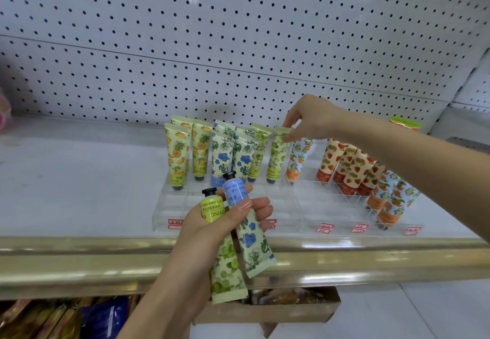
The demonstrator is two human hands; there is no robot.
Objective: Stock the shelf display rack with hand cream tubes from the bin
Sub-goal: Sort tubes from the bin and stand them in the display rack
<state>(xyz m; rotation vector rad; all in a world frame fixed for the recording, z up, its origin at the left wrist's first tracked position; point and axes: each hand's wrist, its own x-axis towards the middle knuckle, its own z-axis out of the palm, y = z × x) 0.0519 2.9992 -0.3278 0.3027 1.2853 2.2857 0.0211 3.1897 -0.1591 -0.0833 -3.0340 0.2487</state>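
White pegboard wall, gold shelf edge, snack packets below

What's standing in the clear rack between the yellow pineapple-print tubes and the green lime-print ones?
Pale tubes printed with blue flowers, standing cap down; the head view shows them between the yellow pineapple-print tubes and the green lime-print tubes.

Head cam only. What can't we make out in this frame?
All head view.
1. Price labels on the rack front: too small to read.
2. Cardboard bin: mostly hidden under the shelf edge; contents unclear.
3. Green-topped item at far right: lower part hidden behind the right forearm.
4. Pink object: cut off by the left edge, blurred.
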